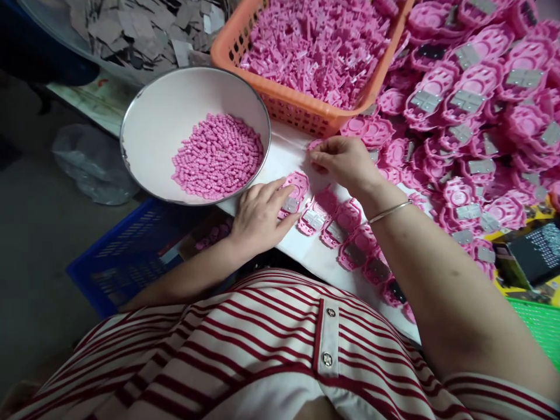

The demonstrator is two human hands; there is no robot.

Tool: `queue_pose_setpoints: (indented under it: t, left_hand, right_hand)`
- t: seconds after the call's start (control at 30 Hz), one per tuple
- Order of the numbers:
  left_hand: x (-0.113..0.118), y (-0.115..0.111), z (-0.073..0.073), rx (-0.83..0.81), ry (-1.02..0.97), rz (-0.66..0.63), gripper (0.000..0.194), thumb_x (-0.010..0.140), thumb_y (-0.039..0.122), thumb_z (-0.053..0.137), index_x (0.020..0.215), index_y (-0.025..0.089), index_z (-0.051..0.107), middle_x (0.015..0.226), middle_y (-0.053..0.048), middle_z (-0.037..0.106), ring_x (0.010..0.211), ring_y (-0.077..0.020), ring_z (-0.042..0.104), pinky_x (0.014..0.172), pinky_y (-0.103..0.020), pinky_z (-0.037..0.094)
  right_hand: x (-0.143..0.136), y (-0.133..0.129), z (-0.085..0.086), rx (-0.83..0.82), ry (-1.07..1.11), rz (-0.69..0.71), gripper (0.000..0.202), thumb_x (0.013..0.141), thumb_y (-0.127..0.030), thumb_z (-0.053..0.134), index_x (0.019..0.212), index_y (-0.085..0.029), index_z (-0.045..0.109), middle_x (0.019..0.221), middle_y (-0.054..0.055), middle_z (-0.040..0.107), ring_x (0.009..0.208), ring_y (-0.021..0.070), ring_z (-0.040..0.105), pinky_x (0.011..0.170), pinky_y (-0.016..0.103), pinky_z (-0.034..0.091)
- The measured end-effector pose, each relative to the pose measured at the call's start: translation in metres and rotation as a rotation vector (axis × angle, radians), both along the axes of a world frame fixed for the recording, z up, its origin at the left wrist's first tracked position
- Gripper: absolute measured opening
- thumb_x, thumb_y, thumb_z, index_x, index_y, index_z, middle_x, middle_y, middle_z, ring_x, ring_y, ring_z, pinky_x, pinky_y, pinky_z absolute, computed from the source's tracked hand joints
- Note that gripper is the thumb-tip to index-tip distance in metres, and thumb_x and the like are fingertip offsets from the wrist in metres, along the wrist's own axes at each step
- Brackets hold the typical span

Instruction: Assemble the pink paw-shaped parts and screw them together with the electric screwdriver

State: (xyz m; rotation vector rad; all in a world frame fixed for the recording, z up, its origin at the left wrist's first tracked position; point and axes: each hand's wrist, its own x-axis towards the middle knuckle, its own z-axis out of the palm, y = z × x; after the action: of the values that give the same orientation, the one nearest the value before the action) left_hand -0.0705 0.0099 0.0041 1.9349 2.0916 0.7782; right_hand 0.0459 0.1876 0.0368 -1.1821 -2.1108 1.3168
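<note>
My left hand (259,217) steadies a pink plastic casing (297,189) on the white tabletop, thumb and forefinger at its left side. A grey metal plate sits in the lower part of that casing. Just above and to the right, my right hand (343,158) is closed in a pinch; whatever lies between its fingertips is too small to make out. A small pink piece (314,143) shows by those fingertips. Similar casings (336,228) lie in a row from the held one toward the lower right, most with grey plates.
A white bowl (149,134) of small pink parts stands left of my hands. Behind is an orange basket (301,111) heaped with pink pieces. Pink casings (472,99) pile up at right. A blue crate (109,262) sits below the table edge; a green basket (536,326) is at lower right.
</note>
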Motion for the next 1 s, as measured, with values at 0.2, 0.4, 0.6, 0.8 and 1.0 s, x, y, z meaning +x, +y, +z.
queue_pose_setpoints:
  t: [0.2, 0.4, 0.6, 0.8, 1.0]
  left_hand:
    - [-0.005, 0.001, -0.005, 0.086, -0.031, -0.060, 0.040, 0.090, 0.037, 0.061, 0.125, 0.016, 0.063, 0.141, -0.013, 0.057, 0.124, -0.0279, 0.054, 0.110, -0.045, 0.041]
    - [-0.005, 0.002, -0.005, 0.084, -0.041, -0.078, 0.035, 0.091, 0.033, 0.060, 0.122, 0.017, 0.065, 0.140, -0.013, 0.058, 0.124, -0.0282, 0.054, 0.108, -0.047, 0.042]
    - [-0.005, 0.003, -0.005, 0.077, -0.031, -0.085, 0.036, 0.091, 0.033, 0.061, 0.123, 0.017, 0.065, 0.141, -0.012, 0.059, 0.124, -0.0282, 0.053, 0.109, -0.048, 0.042]
    - [-0.006, 0.004, -0.007, 0.108, -0.002, -0.092, 0.036, 0.091, 0.035, 0.061, 0.121, 0.015, 0.067, 0.138, -0.013, 0.061, 0.121, -0.0278, 0.054, 0.107, -0.046, 0.043]
    - [-0.006, 0.004, -0.007, 0.093, -0.011, -0.085, 0.037, 0.091, 0.035, 0.062, 0.121, 0.015, 0.068, 0.138, -0.011, 0.062, 0.120, -0.0278, 0.055, 0.106, -0.045, 0.043]
  right_hand:
    - [-0.006, -0.004, 0.004, -0.078, -0.131, 0.037, 0.027, 0.080, -0.022, 0.067, 0.057, -0.016, 0.055, 0.050, -0.003, 0.045, 0.048, 0.0075, 0.036, 0.051, 0.026, 0.032]
    - [-0.013, -0.006, 0.009, -0.049, -0.216, 0.055, 0.029, 0.078, -0.017, 0.068, 0.054, -0.016, 0.052, 0.051, -0.005, 0.038, 0.053, 0.0067, 0.032, 0.053, 0.026, 0.030]
    - [-0.015, -0.006, 0.011, -0.098, -0.259, 0.054, 0.031, 0.080, -0.022, 0.068, 0.055, -0.016, 0.051, 0.053, -0.004, 0.041, 0.052, 0.0069, 0.034, 0.054, 0.027, 0.031]
    - [-0.018, -0.004, 0.007, 0.147, -0.447, 0.115, 0.030, 0.078, -0.030, 0.072, 0.058, -0.016, 0.055, 0.052, -0.005, 0.042, 0.055, 0.0076, 0.036, 0.059, 0.027, 0.032]
    - [-0.021, -0.009, 0.008, 0.312, -0.646, 0.199, 0.023, 0.085, -0.036, 0.062, 0.081, -0.014, 0.069, 0.076, 0.008, 0.066, 0.073, 0.0193, 0.059, 0.072, 0.033, 0.044]
